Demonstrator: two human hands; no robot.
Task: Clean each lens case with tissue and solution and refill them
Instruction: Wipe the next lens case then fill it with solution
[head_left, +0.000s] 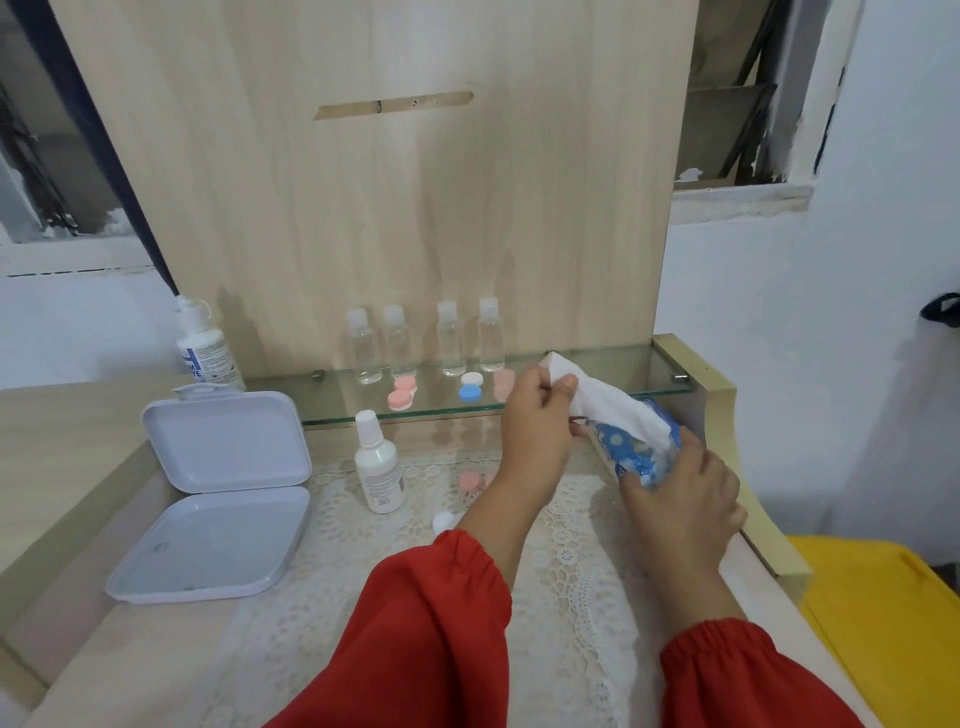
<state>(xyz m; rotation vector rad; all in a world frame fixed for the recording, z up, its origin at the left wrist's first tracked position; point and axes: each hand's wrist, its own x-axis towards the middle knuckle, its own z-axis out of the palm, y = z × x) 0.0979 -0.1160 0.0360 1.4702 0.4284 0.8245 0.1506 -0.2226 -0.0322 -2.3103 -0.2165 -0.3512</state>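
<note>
My left hand (537, 423) pinches a white tissue (602, 400) and draws it out of a blue patterned tissue pack (631, 452). My right hand (680, 499) grips the pack at its lower end, tilted above the table. A white solution bottle (378, 467) stands upright on the lace mat. A pink lens case (471, 480) lies on the mat, partly behind my left wrist, and a white cap (445, 521) lies beside my left sleeve. On the glass shelf (597, 364) sit a pink case (401, 393), a white-and-blue case (471, 387) and another pale pink case (503, 383).
Several small clear bottles (449, 340) stand in a row at the back of the shelf. A larger white bottle (205, 348) stands at the left. An open white box (218, 488) lies on the table's left side. A yellow bin (883, 623) sits at the right.
</note>
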